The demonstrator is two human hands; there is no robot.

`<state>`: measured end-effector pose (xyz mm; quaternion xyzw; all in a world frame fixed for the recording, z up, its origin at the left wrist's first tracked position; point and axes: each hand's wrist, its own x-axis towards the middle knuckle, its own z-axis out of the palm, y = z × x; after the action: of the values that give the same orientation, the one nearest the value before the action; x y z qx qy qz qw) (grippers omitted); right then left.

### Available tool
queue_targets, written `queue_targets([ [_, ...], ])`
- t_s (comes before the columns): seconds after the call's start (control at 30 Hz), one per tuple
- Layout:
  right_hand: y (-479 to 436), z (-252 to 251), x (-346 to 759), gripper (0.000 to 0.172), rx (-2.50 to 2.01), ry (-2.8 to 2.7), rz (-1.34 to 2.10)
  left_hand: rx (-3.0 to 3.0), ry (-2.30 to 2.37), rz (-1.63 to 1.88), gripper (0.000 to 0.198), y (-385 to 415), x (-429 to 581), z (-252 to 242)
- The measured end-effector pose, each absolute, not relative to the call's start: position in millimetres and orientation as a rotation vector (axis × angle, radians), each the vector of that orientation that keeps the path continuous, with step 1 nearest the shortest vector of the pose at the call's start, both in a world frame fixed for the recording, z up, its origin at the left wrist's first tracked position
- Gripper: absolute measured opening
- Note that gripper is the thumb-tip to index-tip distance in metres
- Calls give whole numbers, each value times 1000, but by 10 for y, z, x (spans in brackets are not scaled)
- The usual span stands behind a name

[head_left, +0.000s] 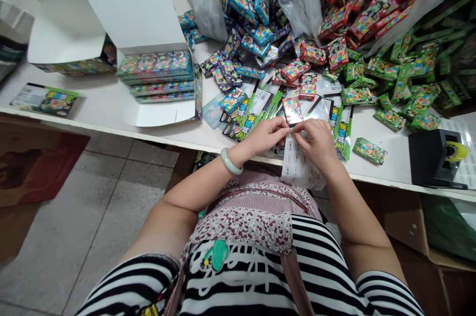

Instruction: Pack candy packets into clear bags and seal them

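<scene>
My left hand [268,135], with a pale green bangle at the wrist, and my right hand [315,141] meet fingertip to fingertip at the table's front edge. Both are closed in a pinch at the top of a clear sheet printed with small oval marks [297,163], which hangs over the edge. Whether a sticker or the sheet itself is between the fingertips is too small to tell. Just beyond them lies a red candy box [292,110]. Flat printed packets [259,102] spread beneath and around my hands.
Blue and purple boxes [250,43], red boxes [364,3] and green boxes [399,78] are heaped behind. An open white carton [159,113] holds stacked boxes at left. A black tape dispenser [427,157] stands right, near a single green box [369,151].
</scene>
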<state>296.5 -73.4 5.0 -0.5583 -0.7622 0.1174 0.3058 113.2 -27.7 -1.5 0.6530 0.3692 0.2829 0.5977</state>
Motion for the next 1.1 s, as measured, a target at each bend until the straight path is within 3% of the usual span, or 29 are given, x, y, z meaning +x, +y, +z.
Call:
queue_targets([
  [0.83,-768,-71,2920,12,-1381,-2087,-83,1300,952,617,22,-294,1188,-32],
  [1.1,-771,-85,2940,9,-1383,-2060,-24,1696,991,780,17,-275,1134,-6],
])
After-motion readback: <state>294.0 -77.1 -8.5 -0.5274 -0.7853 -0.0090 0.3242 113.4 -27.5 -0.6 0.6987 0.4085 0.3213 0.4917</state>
